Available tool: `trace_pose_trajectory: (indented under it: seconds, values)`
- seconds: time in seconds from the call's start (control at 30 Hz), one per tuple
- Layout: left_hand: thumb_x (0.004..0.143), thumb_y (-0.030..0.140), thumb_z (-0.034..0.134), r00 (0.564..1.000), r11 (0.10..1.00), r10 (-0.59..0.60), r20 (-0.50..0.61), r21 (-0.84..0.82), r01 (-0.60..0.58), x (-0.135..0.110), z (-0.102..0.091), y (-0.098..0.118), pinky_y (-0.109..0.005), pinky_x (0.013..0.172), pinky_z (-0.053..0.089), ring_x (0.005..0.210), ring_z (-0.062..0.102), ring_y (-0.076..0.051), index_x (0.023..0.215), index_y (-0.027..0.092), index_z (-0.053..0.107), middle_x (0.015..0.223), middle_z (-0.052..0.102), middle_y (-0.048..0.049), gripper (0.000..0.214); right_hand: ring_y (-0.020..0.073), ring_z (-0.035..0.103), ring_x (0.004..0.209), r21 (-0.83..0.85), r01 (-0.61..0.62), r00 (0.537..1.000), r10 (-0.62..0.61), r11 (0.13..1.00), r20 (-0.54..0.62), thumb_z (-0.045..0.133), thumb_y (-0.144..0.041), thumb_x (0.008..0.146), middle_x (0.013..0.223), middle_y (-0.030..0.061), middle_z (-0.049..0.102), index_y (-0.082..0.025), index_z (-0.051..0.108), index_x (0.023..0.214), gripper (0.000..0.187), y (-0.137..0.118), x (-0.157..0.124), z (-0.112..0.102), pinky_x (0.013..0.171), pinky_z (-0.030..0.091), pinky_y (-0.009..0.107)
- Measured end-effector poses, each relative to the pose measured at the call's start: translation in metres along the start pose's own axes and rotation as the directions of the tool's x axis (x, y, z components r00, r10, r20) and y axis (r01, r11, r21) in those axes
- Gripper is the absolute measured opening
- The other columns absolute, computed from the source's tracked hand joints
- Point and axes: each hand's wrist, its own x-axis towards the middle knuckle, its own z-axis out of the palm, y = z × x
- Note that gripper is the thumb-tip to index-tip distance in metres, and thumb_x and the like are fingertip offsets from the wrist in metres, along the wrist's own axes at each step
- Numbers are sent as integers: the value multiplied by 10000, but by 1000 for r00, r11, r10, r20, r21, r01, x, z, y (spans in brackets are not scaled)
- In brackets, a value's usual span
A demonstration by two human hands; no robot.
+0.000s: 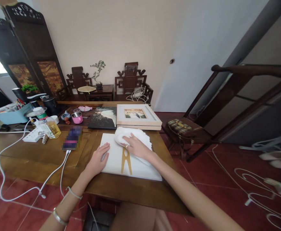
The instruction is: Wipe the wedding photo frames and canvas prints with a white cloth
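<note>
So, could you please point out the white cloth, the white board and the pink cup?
White cloth (143, 138), head view: upper right part.
White board (113, 163), head view: bare lower left part.
Pink cup (77, 119), head view: outer wall.

Left hand (100, 158) on white panel (112, 164), right hand (136, 147) on cloth (144, 138)

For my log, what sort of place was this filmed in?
Probably a sitting room or study, perhaps in a home, though an office lounge is possible. The signs are the carved chairs against the wall, the potted tree between them and the folding screen.
</note>
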Motion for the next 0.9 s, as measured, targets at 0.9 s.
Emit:
trace_pose_trajectory:
  seconds: [0.9]
  values:
    - [874,196,412,999,999,-28,-23,-27,28,0,-2,3,-455,1077,330,1243,469,-227,1217,171,551,1296,545,-104,371,350,250,1328,-133,70,993,-57,989,100,483,-84,711,1346,212,447,-100,564,1129,426,-37,10,13,1045,162,584]
